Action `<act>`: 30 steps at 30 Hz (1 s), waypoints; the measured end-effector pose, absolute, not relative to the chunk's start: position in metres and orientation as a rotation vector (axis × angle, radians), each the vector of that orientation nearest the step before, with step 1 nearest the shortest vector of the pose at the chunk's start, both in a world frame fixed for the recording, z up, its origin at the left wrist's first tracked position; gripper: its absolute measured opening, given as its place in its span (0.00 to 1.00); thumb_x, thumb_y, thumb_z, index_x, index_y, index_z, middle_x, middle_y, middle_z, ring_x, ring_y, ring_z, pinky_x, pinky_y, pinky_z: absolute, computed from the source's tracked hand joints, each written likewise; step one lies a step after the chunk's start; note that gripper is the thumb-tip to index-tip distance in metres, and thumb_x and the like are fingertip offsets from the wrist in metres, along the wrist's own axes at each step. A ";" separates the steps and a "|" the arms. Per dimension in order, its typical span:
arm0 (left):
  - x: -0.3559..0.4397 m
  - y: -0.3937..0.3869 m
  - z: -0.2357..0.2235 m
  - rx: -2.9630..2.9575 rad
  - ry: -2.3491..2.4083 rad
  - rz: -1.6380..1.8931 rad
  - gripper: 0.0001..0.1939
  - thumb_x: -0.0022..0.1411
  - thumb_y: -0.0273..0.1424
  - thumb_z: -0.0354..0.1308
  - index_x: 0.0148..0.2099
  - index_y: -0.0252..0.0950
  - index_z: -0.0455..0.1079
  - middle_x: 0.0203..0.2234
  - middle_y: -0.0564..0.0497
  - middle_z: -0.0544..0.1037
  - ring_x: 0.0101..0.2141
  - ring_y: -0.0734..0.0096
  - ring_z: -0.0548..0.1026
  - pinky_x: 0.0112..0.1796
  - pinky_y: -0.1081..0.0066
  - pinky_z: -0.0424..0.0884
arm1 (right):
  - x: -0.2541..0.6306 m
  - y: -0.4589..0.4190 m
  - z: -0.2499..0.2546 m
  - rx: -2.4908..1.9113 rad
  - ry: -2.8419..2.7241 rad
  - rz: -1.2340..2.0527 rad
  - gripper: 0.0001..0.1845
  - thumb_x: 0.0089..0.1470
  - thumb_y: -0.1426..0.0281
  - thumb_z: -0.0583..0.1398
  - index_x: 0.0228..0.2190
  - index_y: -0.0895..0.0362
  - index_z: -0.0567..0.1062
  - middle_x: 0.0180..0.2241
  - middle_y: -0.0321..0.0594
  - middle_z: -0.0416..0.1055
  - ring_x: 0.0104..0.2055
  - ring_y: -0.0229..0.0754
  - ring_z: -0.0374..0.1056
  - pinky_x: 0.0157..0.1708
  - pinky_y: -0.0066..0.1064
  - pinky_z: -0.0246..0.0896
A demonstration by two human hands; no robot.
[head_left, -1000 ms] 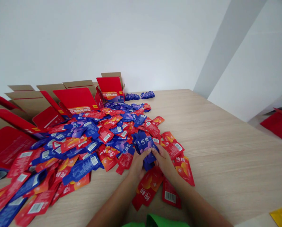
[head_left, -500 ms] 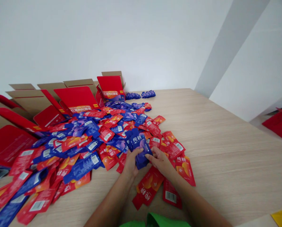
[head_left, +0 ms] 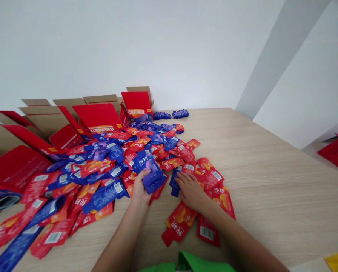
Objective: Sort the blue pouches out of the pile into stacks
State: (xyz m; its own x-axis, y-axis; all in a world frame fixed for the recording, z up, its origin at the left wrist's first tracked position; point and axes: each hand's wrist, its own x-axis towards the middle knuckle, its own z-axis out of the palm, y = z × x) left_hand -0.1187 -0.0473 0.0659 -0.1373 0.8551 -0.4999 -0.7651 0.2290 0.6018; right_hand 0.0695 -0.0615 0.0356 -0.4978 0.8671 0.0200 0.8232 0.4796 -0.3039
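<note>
My left hand (head_left: 141, 189) is closed on a small stack of blue pouches (head_left: 149, 170), their white lettering facing up. The thumb lies over the front pouch, above the edge of the pile. To the right of it, my right hand (head_left: 190, 190) has its fingers bent together over another blue pouch (head_left: 174, 183); its thumb is hidden, and I cannot see how much of that pouch lies on the table. Red pouches surround this hand, with a red-orange pouch (head_left: 180, 223) just below it and a barcoded red pouch (head_left: 208, 230) near the wrist.
A wide pile of mixed red and blue pouches (head_left: 106, 192) spreads to the left over the wooden table (head_left: 271, 181). Behind it stand several open red cartons (head_left: 97, 115). Neat rows of blue pouches (head_left: 180, 113) lie at the back near the wall.
My hands have moved apart. The left has carried the blue stack left and slightly up; the right has let go of the stack and come down on another blue pouch.
</note>
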 end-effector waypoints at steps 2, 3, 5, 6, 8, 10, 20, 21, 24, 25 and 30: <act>-0.120 -0.050 0.064 0.148 0.952 1.395 0.08 0.49 0.23 0.53 0.35 0.30 0.69 0.23 0.48 0.77 0.25 0.64 0.77 0.29 0.65 0.75 | 0.072 -0.058 0.037 -1.652 -2.591 0.275 0.29 0.50 0.75 0.53 0.55 0.65 0.63 0.60 0.56 0.54 0.63 0.55 0.48 0.58 0.50 0.42; -0.121 -0.050 0.063 0.167 0.932 1.390 0.08 0.50 0.24 0.53 0.35 0.30 0.69 0.24 0.47 0.78 0.26 0.64 0.77 0.30 0.65 0.76 | 0.074 -0.055 0.037 -1.727 -2.598 0.214 0.29 0.51 0.75 0.52 0.56 0.66 0.62 0.60 0.58 0.54 0.63 0.56 0.48 0.58 0.51 0.42; -0.122 -0.051 0.063 0.187 0.886 1.369 0.09 0.51 0.25 0.52 0.37 0.30 0.69 0.25 0.47 0.78 0.28 0.63 0.78 0.32 0.65 0.75 | 0.080 -0.049 0.038 -1.803 -2.618 0.115 0.29 0.51 0.76 0.52 0.55 0.67 0.62 0.59 0.61 0.55 0.62 0.58 0.49 0.57 0.53 0.42; -0.122 -0.052 0.063 0.195 0.860 1.355 0.10 0.53 0.26 0.52 0.38 0.29 0.69 0.26 0.46 0.78 0.28 0.64 0.77 0.32 0.65 0.75 | 0.083 -0.045 0.039 -1.794 -2.643 0.093 0.30 0.50 0.76 0.53 0.56 0.67 0.62 0.59 0.62 0.54 0.62 0.59 0.48 0.57 0.53 0.42; -0.119 -0.053 0.063 0.196 0.805 1.332 0.11 0.55 0.27 0.51 0.39 0.28 0.70 0.27 0.44 0.78 0.29 0.65 0.77 0.33 0.66 0.75 | 0.088 -0.035 0.041 -1.697 -2.732 0.126 0.35 0.47 0.75 0.57 0.58 0.66 0.59 0.61 0.62 0.51 0.63 0.60 0.45 0.57 0.54 0.40; -0.115 -0.054 0.063 0.180 0.762 1.324 0.12 0.57 0.29 0.51 0.40 0.27 0.70 0.28 0.43 0.78 0.29 0.65 0.77 0.34 0.66 0.75 | 0.091 -0.024 0.043 -1.577 -2.819 0.253 0.43 0.43 0.72 0.61 0.60 0.62 0.54 0.63 0.59 0.47 0.65 0.59 0.41 0.58 0.54 0.39; -0.106 -0.055 0.057 0.238 0.767 1.180 0.12 0.56 0.30 0.53 0.38 0.26 0.71 0.27 0.41 0.78 0.28 0.66 0.77 0.32 0.70 0.74 | 0.082 -0.003 0.040 -1.541 -2.680 0.404 0.49 0.36 0.58 0.68 0.58 0.59 0.58 0.53 0.58 0.60 0.56 0.60 0.55 0.52 0.49 0.49; -0.107 -0.055 0.056 0.243 0.757 1.172 0.12 0.56 0.30 0.53 0.38 0.26 0.71 0.27 0.42 0.78 0.28 0.66 0.77 0.32 0.70 0.74 | 0.081 -0.004 0.037 -1.538 -2.653 0.415 0.48 0.36 0.59 0.68 0.57 0.60 0.59 0.52 0.57 0.61 0.55 0.59 0.55 0.52 0.47 0.50; -0.109 -0.055 0.054 0.241 0.715 1.173 0.12 0.52 0.28 0.54 0.38 0.27 0.71 0.28 0.43 0.78 0.29 0.67 0.77 0.34 0.70 0.74 | 0.080 -0.005 0.030 -1.598 -2.526 0.441 0.39 0.39 0.63 0.67 0.52 0.63 0.64 0.49 0.55 0.63 0.53 0.55 0.58 0.50 0.41 0.53; -0.110 -0.054 0.053 0.243 0.705 1.174 0.13 0.51 0.27 0.54 0.39 0.27 0.70 0.28 0.44 0.78 0.29 0.66 0.77 0.34 0.69 0.74 | 0.080 -0.005 0.029 -1.631 -2.476 0.446 0.34 0.40 0.65 0.66 0.50 0.62 0.66 0.48 0.54 0.65 0.52 0.53 0.60 0.49 0.40 0.54; -0.111 -0.053 0.047 0.252 0.728 1.143 0.17 0.44 0.25 0.54 0.40 0.29 0.69 0.26 0.46 0.78 0.28 0.63 0.77 0.33 0.64 0.74 | 0.081 -0.009 0.033 -1.503 -2.318 0.528 0.11 0.53 0.69 0.56 0.40 0.58 0.71 0.41 0.46 0.70 0.45 0.45 0.65 0.45 0.35 0.57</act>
State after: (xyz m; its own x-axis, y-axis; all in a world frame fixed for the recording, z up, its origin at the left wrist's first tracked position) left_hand -0.1112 -0.0529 0.0471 0.2187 0.8919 -0.3959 -0.7359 0.4172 0.5332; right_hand 0.0813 -0.0091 0.0334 -0.3904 0.9179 0.0712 0.7964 0.3755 -0.4741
